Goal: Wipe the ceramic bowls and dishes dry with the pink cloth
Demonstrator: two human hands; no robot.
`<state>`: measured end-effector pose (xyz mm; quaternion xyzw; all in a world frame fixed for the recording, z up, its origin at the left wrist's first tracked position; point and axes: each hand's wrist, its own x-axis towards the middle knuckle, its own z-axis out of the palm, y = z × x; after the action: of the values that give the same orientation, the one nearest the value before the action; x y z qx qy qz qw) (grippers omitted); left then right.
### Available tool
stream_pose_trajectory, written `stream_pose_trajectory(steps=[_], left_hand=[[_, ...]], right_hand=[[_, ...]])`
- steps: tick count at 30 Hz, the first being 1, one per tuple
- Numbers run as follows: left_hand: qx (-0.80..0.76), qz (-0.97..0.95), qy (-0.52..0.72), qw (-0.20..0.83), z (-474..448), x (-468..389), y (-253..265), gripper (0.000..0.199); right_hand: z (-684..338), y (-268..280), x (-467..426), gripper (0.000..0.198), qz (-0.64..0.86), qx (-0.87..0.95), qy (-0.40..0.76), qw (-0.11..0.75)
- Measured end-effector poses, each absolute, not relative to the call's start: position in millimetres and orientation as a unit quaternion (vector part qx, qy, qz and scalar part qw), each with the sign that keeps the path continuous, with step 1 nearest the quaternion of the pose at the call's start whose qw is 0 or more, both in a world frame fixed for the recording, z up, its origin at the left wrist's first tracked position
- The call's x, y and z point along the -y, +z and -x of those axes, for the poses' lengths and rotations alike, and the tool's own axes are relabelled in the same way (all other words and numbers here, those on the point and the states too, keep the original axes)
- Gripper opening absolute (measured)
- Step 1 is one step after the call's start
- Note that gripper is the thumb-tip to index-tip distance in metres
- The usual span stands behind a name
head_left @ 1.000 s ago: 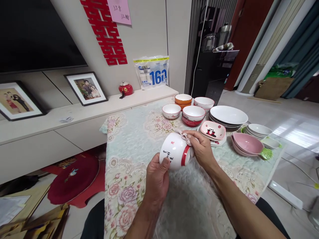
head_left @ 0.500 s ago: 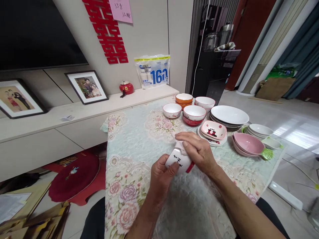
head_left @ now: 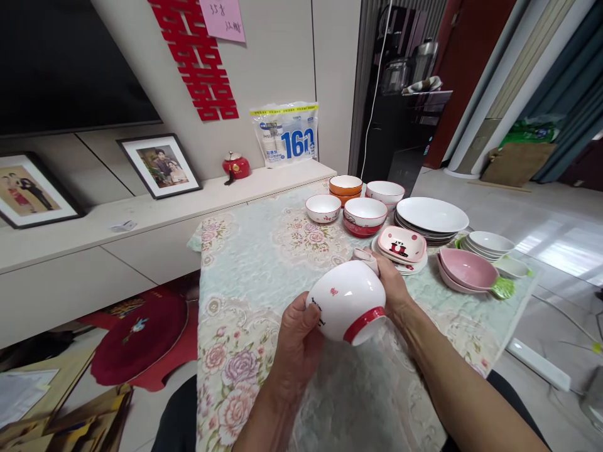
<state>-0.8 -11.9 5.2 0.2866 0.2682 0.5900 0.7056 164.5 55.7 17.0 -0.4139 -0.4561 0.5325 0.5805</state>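
A white bowl (head_left: pixel 346 295) with a red foot ring and dark lettering is tilted on its side above the table, its outside facing me. My left hand (head_left: pixel 299 326) is closed on its left rim, thumb on the outer wall. At the far right rim, my right hand (head_left: pixel 393 282) presses a pale pinkish cloth (head_left: pixel 366 257) against the bowl; most of its fingers are hidden behind the bowl. Just beyond are a square cat-patterned dish (head_left: pixel 402 243) on stacked plates and a white bowl on a red one (head_left: pixel 365 212).
Further back stand a small white bowl (head_left: pixel 323 208) and stacked orange bowls (head_left: pixel 345 196). To the right are large white plates (head_left: pixel 432 215), pink leaf-handled bowls (head_left: pixel 468 270) and small white dishes (head_left: pixel 492 242). A flowered cloth covers the table (head_left: pixel 245 270).
The bowl has turned so that its outer wall and red foot now face me. My right hand, with the cloth, has moved from the top to the bowl's right rim.
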Motion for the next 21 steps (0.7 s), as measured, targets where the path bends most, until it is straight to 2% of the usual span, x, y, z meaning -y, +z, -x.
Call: stream_pose_trajectory(steps=[4, 11, 21], left_hand=[[-0.306, -0.319, 0.545, 0.713, 0.7, 12.4, 2.1, 0.031], [-0.380, -0.445, 0.478, 0.655, 3.2, 11.9, -0.4, 0.039], [-0.361, -0.378, 0.591, 0.615, 3.1, 7.6, -7.7, 0.025]], right_hand=[[-176.9, 25.0, -53.1, 0.037, 0.426, 0.510, 0.508, 0.549], [-181.9, 26.8, -50.7, 0.034, 0.429, 0.617, 0.426, 0.503], [-139.9, 50.2, -18.7, 0.027, 0.301, 0.842, 0.052, 0.445]])
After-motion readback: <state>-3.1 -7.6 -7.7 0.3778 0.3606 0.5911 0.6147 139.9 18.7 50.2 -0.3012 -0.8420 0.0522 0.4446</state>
